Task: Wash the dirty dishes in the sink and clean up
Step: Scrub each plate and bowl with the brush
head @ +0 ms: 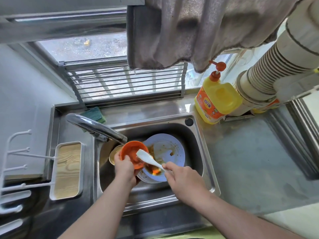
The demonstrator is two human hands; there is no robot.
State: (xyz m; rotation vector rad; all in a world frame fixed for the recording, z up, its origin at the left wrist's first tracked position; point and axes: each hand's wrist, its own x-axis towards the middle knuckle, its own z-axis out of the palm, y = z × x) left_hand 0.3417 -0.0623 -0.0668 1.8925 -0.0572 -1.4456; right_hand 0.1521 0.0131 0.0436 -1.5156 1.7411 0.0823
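Both your arms reach down into the sink (193, 135). Your left hand (124, 167) curls around the near rim of the orange bowl (133, 153), thumb inside, tilting it toward you under the faucet (96, 128). Your right hand (183, 178) grips the handle of the white brush (148, 157), whose head lies inside the bowl. Just beside it, the dirty blue plate (170, 149) leans in the basin, sauce smeared across it.

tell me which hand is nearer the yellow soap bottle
Right. The right hand, gripping the white brush, sits below and left of the soap bottle. The left hand, holding the orange bowl, is farther left.
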